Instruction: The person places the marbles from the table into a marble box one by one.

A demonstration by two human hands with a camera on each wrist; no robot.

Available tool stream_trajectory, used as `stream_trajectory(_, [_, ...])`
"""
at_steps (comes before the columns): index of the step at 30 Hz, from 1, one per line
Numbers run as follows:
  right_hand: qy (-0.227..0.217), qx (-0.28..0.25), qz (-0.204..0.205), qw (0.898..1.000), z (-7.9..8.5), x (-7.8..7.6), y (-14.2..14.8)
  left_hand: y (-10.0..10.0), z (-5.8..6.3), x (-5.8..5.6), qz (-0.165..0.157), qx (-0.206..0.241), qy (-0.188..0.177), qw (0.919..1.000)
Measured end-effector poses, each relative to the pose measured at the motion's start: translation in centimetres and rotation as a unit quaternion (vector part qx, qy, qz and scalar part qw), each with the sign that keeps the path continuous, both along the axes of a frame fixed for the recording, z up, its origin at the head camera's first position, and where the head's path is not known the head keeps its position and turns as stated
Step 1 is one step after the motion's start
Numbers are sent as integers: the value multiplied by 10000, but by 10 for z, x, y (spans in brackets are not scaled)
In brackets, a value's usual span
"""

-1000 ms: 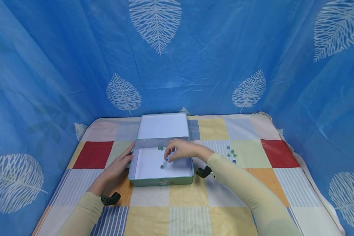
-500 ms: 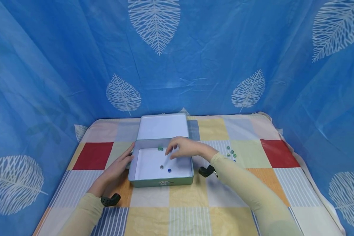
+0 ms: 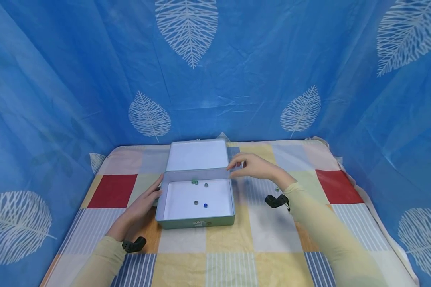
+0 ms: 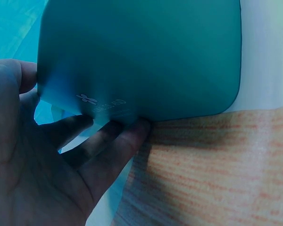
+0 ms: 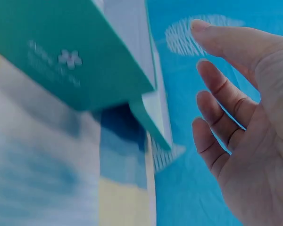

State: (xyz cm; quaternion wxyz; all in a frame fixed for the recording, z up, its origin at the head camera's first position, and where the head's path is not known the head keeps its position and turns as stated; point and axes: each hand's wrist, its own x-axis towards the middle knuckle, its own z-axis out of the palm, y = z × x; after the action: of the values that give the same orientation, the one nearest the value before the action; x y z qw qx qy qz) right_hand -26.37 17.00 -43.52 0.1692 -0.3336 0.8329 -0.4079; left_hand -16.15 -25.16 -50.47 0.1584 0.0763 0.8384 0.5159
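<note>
A green tin box [image 3: 195, 223] with a white interior stands on the patchwork cloth, its lid [image 3: 197, 154] swung back. Inside lie several glass marbles: a dark blue marble [image 3: 205, 205], a brownish marble [image 3: 195, 202], a clear one and two green ones near the back wall. My left hand [image 3: 143, 205] rests against the box's left side; the left wrist view shows its fingers stretched along the green wall [image 4: 146, 61]. Above the box's right rim hovers my right hand [image 3: 255, 166], fingers loosely bent and holding nothing in the right wrist view.
To the right of the box a marble [image 3: 277, 189] shows beside my right forearm, which hides that part of the cloth [image 3: 335, 187]. A blue leaf-print curtain [image 3: 237, 71] hangs behind the table and on both sides.
The blue marble has left my right fingers and rolled to the front of the box. My right hand has then moved right, out over the rim. My left hand stays put.
</note>
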Motion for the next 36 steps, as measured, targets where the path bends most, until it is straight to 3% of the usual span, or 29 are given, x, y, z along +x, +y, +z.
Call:
stream_trajectory(9, [94,-71,-906,9958,-3,-1,57,-1,1,0,-25,-36,20,10000])
stream_trajectory(19, [47,390,-1637,9857,-29,3,116,-1,2,0,-54,-34,56,10000])
stream_trajectory(27, [-114,638,-1913,9794,-52,8,144,-3,2,0,-54,-39,41,10000])
stream_trajectory(36, [-443,681,-2029,9758,-71,8,157,-3,-2,-1,-68,-41,117,9999])
